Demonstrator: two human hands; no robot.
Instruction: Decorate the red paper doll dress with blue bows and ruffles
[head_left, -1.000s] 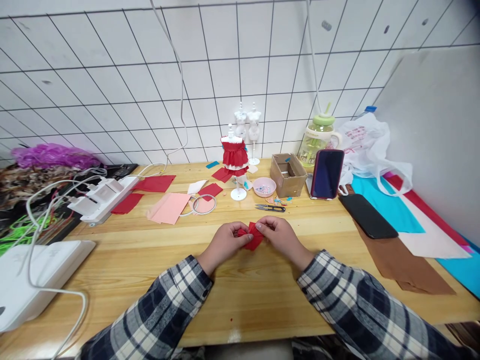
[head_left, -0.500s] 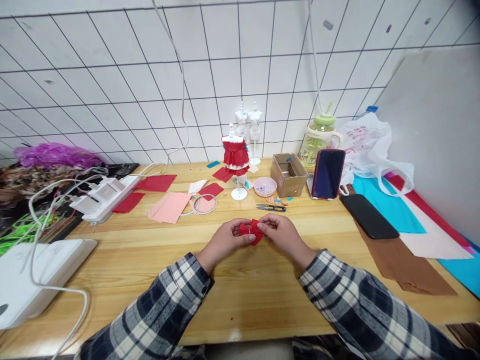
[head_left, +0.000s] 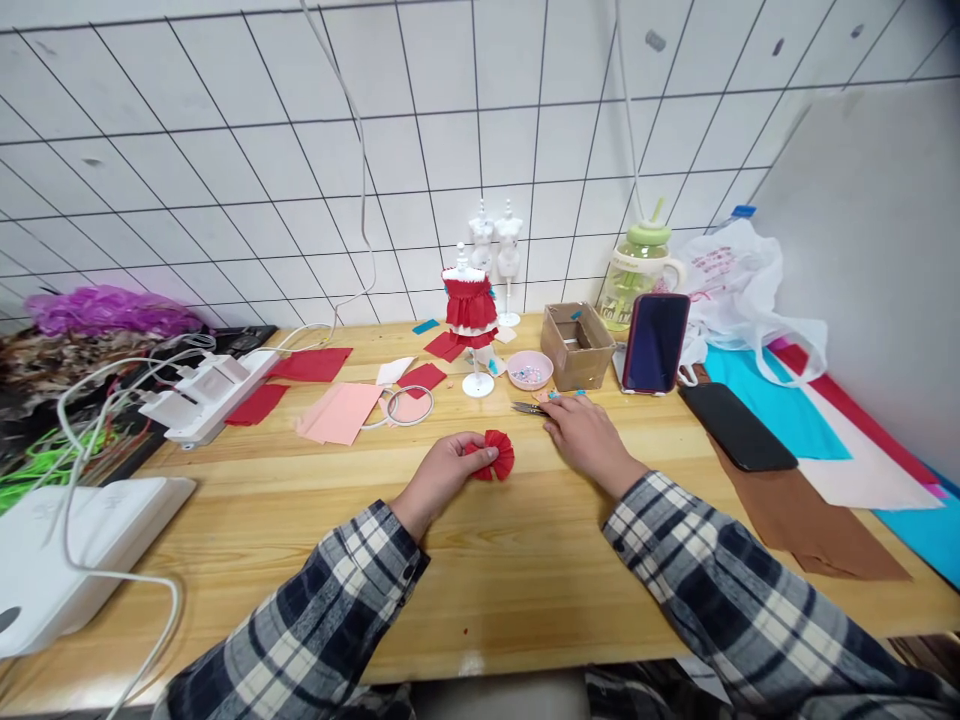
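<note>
Red gathered fabric (head_left: 502, 456) is pinched in left hand (head_left: 442, 476); right hand (head_left: 589, 438), farther right, partly covers snips (head_left: 528, 408), grip indiscernible

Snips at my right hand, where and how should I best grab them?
The snips are probably best gripped by the handle end, coming from the right, since their pointed blades face left. That end is mostly hidden by your right hand.

I am seeing bright, even light. Glare is spotting the table (head_left: 495, 590); the wall (head_left: 442, 60) is stretching at the sides.
</note>
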